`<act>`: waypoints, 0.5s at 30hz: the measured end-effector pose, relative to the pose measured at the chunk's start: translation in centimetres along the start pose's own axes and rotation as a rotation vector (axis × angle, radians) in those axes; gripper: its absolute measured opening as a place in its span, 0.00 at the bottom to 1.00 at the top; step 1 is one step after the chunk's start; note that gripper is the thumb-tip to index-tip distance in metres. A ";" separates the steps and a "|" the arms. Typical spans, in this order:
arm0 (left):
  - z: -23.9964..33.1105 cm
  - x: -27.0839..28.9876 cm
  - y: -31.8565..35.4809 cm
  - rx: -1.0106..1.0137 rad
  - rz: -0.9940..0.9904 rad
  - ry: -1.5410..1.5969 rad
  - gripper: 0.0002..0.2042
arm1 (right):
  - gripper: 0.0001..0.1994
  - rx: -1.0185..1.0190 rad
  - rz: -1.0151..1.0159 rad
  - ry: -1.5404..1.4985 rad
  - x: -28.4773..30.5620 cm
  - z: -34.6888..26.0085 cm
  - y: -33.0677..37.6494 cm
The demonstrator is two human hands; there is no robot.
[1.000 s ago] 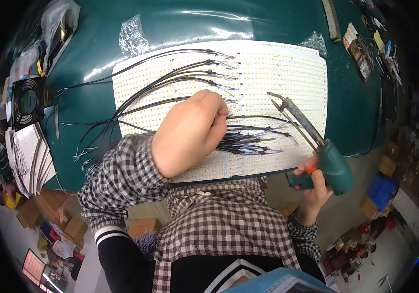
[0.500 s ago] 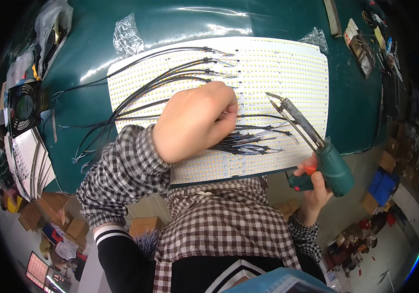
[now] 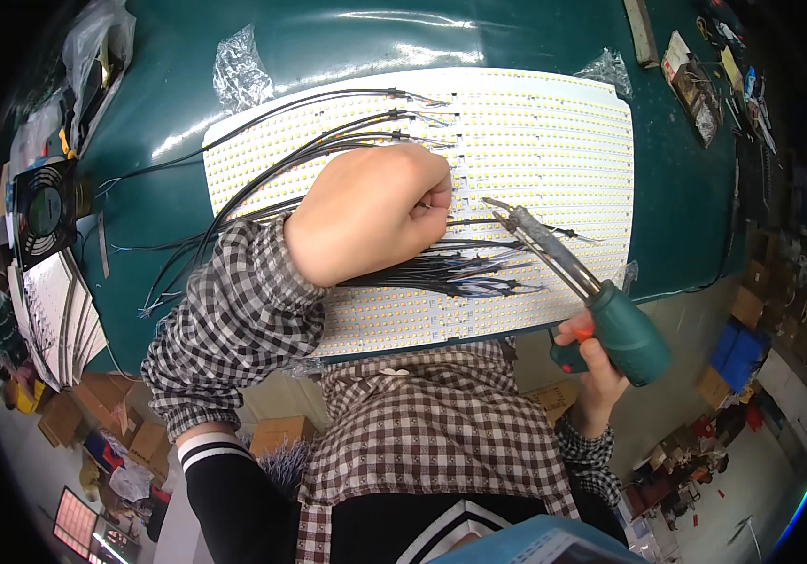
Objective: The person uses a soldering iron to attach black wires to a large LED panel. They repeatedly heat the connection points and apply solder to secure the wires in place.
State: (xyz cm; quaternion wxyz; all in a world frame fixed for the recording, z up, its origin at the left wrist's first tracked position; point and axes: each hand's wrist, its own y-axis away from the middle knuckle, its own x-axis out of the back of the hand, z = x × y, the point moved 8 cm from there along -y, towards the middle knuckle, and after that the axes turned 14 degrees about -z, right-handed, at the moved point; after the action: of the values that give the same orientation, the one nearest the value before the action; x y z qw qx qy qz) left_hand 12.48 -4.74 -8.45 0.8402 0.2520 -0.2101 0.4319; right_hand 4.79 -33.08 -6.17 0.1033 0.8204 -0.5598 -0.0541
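My left hand (image 3: 366,211) rests over the middle of a white LED board (image 3: 554,141) set with rows of small yellow chips. Its thumb and fingers are pinched together; what is between them is hidden. Black cables (image 3: 281,179) with thin stripped wire ends run in from the left and pass under this hand. More black cables (image 3: 450,273) lie bunched just below it. My right hand (image 3: 599,371) grips a green soldering gun (image 3: 631,334) with a red trigger. The gun's metal tip points up and left over the board, a short way right of my left fingertips.
The board lies on a green tabletop (image 3: 685,207). Clear plastic scraps (image 3: 242,70) sit at its far corners. At the left are a black fan (image 3: 46,209) and a stack of white sheets (image 3: 61,315). Tools and a small worn box (image 3: 690,89) lie far right.
The soldering gun has moved left and slightly down, bringing its tip closer to my left fingers. My left hand has shifted slightly left and up, still pinched.
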 end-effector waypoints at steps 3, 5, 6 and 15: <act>0.0 0.1 0.0 -0.013 0.002 0.021 0.04 | 0.20 -0.020 -0.058 0.036 -0.2 0.5 0.1; 0.0 0.1 0.0 -0.019 0.006 0.033 0.04 | 0.20 -0.024 -0.066 0.045 -0.2 0.8 0.1; 0.1 0.1 0.0 -0.022 0.008 0.033 0.04 | 0.21 -0.027 -0.070 0.049 -0.2 0.9 0.1; 0.3 -0.1 0.0 -0.042 0.009 -0.050 0.04 | 0.21 -0.026 -0.105 0.179 -0.4 0.9 0.0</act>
State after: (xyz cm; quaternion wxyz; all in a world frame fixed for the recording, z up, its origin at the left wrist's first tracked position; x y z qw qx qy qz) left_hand 12.44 -4.98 -8.29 0.8378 0.2440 -0.2413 0.4246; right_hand 4.44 -32.84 -7.07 0.1608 0.8487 -0.5038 0.0069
